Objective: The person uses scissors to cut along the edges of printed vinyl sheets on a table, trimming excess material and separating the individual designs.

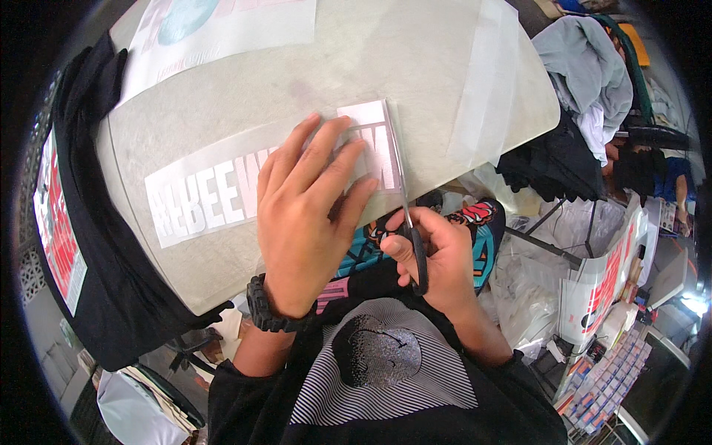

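Note:
My left hand lies with its fingers spread on a long translucent sheet printed with white and pale pink block lettering, near the edge of the pale table. My right hand grips black-handled scissors just beyond that edge. Their long blades stand along the right end of the sheet, beside a small pale strip at the top. My left fingertips rest on that end, partly hiding the lettering.
Black garments with a red-and-white printed sheet hang at the left. More printed film lies at the back. On the right are piled clothes, plastic sheeting, metal legs, a rack of small items and part of another person.

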{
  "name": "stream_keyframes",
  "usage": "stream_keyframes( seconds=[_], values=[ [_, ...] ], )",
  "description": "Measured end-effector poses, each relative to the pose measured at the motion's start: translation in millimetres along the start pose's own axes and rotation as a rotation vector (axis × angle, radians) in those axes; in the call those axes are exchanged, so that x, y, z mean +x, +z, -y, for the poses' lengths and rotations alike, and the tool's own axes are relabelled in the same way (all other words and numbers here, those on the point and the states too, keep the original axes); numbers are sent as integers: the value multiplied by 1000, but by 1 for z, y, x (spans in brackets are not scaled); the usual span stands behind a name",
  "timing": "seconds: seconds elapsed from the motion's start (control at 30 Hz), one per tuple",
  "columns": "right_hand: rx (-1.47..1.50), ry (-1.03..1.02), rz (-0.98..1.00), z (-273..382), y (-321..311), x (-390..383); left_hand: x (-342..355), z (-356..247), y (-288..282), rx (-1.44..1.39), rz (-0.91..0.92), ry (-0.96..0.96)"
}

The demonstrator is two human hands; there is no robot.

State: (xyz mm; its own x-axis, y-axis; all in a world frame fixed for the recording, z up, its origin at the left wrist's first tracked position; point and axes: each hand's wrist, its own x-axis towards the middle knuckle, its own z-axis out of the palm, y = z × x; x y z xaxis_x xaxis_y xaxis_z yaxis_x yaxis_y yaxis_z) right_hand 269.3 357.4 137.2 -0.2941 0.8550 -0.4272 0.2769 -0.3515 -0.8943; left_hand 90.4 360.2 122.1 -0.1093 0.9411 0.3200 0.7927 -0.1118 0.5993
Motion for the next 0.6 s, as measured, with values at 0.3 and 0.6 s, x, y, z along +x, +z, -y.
stream_keyframes(
  seconds=[0.3,0.6],
  values=[
    [84,-152,-348,4,-37,-17,-3,-1,-22,122,114,82],
    [-29,-336,-301,-7,-41,-41,-34,21,-65,81,354,300]
  ],
)
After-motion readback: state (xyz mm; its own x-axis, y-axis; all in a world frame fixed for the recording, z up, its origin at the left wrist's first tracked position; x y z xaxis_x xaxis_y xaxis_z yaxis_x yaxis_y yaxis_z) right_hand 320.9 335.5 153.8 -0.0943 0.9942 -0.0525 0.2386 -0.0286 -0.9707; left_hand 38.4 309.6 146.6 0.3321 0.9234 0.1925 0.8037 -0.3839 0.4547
